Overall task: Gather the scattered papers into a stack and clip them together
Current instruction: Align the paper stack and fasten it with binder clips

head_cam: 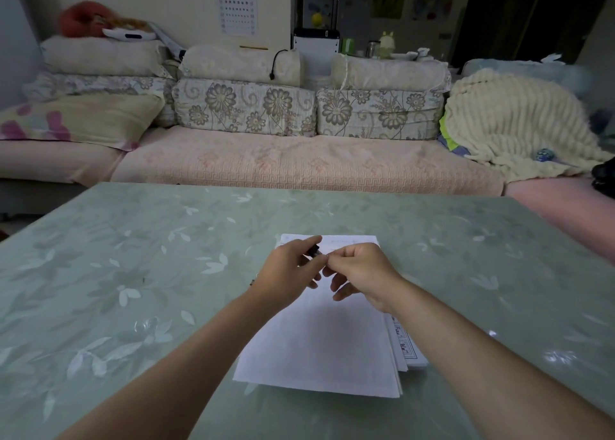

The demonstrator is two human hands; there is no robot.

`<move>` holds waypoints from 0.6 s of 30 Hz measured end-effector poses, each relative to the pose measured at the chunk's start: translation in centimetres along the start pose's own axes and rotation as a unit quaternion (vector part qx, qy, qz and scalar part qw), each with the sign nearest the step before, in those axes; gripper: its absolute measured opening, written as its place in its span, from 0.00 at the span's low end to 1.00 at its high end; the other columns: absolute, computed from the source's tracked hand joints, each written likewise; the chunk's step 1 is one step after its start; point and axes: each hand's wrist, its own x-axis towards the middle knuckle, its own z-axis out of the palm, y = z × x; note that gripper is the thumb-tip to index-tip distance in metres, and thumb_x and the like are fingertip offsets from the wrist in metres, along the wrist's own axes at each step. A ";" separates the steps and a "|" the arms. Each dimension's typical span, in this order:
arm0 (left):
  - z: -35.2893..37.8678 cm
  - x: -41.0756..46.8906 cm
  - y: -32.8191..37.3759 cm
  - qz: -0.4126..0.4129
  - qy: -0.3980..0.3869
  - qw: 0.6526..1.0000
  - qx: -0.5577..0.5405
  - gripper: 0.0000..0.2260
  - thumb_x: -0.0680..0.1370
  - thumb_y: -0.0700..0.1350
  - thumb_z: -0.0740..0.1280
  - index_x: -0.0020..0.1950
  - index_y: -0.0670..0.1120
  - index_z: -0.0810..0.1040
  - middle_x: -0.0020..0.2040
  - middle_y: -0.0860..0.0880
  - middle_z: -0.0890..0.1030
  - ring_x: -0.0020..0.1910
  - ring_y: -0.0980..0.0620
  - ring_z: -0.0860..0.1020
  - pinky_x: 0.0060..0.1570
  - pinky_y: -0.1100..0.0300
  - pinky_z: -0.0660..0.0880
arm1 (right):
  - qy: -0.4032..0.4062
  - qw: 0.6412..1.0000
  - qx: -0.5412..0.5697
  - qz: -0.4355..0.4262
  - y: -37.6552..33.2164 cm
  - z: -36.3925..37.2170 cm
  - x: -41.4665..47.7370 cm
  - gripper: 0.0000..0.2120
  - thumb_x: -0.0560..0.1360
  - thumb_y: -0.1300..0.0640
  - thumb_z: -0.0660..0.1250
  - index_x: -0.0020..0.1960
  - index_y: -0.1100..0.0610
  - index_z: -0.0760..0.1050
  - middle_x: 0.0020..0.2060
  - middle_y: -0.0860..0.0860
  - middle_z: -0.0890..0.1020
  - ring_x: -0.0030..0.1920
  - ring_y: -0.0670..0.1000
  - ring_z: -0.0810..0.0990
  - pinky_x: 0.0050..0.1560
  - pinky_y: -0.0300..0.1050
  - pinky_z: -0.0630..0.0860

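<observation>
A stack of white papers (319, 349) lies on the table in front of me, roughly squared, with a few lower sheets fanning out at its right edge. Both hands hover over the far half of the stack. My left hand (289, 273) pinches a small black binder clip (313, 250) between thumb and fingers. My right hand (361, 271) meets it from the right, its fingertips touching the clip's near end. The clip is held above the paper, apart from the stack's edge. Most of the clip is hidden by my fingers.
The table (133, 289) has a pale green leaf-patterned glass top. Beyond its far edge runs a pink sofa (299, 163) with floral cushions and a cream blanket (512, 123) at the right.
</observation>
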 end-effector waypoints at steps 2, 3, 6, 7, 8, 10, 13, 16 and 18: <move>-0.5 0.1 0.3 0.038 -0.001 0.998 0.053 0.18 0.78 0.44 0.68 0.68 0.47 0.75 0.47 0.54 0.81 0.36 0.54 0.81 0.46 0.54 0.81 | -0.003 1.000 0.015 0.008 0.0 0.1 0.0 0.07 0.76 0.64 0.66 0.46 0.67 0.82 0.37 0.55 0.83 0.30 0.51 0.79 0.33 0.47 0.80; -0.8 0.1 0.4 0.064 0.002 0.994 0.086 0.18 0.77 0.45 0.68 0.68 0.47 0.76 0.47 0.55 0.81 0.36 0.56 0.80 0.45 0.56 0.80 | -0.008 1.000 0.022 0.005 -0.1 0.1 0.0 0.07 0.76 0.64 0.67 0.47 0.67 0.82 0.37 0.55 0.83 0.30 0.51 0.79 0.33 0.47 0.79; -1.8 0.5 0.6 0.136 0.001 0.978 0.160 0.19 0.76 0.48 0.70 0.67 0.49 0.77 0.47 0.57 0.80 0.41 0.60 0.79 0.43 0.69 0.75 | -0.033 0.999 0.036 -0.006 -0.3 -0.2 -0.2 0.07 0.77 0.63 0.68 0.48 0.68 0.82 0.36 0.55 0.82 0.31 0.51 0.78 0.32 0.46 0.79; -2.1 0.7 0.6 0.156 0.000 0.971 0.179 0.19 0.75 0.49 0.71 0.66 0.49 0.78 0.47 0.57 0.80 0.42 0.60 0.78 0.43 0.71 0.73 | -0.043 0.998 0.041 -0.007 -0.4 -0.4 -0.2 0.08 0.77 0.63 0.68 0.49 0.68 0.81 0.36 0.55 0.82 0.31 0.51 0.78 0.31 0.46 0.78; -2.3 0.8 0.5 0.181 -0.002 0.963 0.201 0.19 0.76 0.51 0.70 0.65 0.48 0.78 0.46 0.57 0.80 0.41 0.59 0.78 0.43 0.71 0.73 | -0.052 0.998 0.044 -0.009 -0.5 -0.5 -0.3 0.08 0.78 0.62 0.68 0.49 0.68 0.81 0.36 0.54 0.82 0.31 0.51 0.78 0.31 0.45 0.78; -2.5 1.0 0.2 0.220 0.004 0.940 0.261 0.16 0.77 0.53 0.68 0.62 0.48 0.80 0.44 0.55 0.79 0.39 0.57 0.77 0.43 0.63 0.75 | -0.064 0.997 0.043 -0.019 -0.6 -0.7 -0.4 0.08 0.78 0.62 0.69 0.50 0.67 0.81 0.37 0.55 0.82 0.31 0.51 0.78 0.31 0.45 0.78; -1.9 0.8 0.3 0.176 0.030 0.948 0.265 0.14 0.82 0.51 0.57 0.51 0.47 0.82 0.41 0.54 0.80 0.37 0.55 0.77 0.41 0.54 0.77 | -0.066 0.997 0.026 -0.035 -0.9 -0.7 -0.5 0.07 0.78 0.62 0.69 0.48 0.66 0.82 0.37 0.56 0.82 0.32 0.51 0.79 0.31 0.46 0.79; -0.7 0.6 1.1 0.018 0.049 0.998 0.042 0.18 0.82 0.48 0.54 0.46 0.46 0.83 0.38 0.51 0.82 0.34 0.51 0.78 0.35 0.54 0.78 | -0.054 0.997 0.024 -0.054 -1.2 -0.4 -0.5 0.06 0.79 0.62 0.68 0.48 0.64 0.82 0.37 0.55 0.82 0.31 0.52 0.79 0.31 0.46 0.79; -0.3 0.6 1.9 -0.102 0.047 0.981 -0.160 0.16 0.81 0.45 0.57 0.47 0.43 0.84 0.40 0.47 0.82 0.35 0.50 0.77 0.32 0.56 0.76 | -0.043 0.996 0.010 -0.072 -1.2 -0.4 -0.5 0.06 0.79 0.62 0.67 0.48 0.63 0.82 0.37 0.55 0.81 0.31 0.52 0.80 0.30 0.47 0.79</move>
